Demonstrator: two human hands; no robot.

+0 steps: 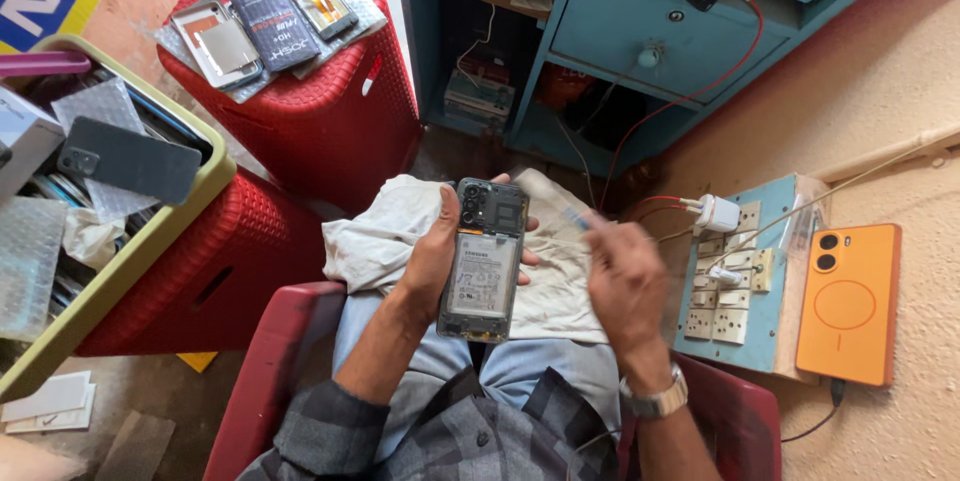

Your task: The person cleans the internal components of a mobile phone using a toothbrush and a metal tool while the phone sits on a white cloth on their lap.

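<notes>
**Opened phone held over a cloth**

The left hand (432, 259) grips an open-backed phone (482, 259) by its edges, its flat battery and dark camera block bare, above a crumpled pale cloth (385, 241) on the lap. The right hand (622, 276), motion-blurred, pinches a small thin tool (574, 217) just right of the phone. Far right, an orange phone (849, 303) lies beside a blue switchboard (760, 311). Ribbed red plastic stools (330, 121) stand far left.
</notes>
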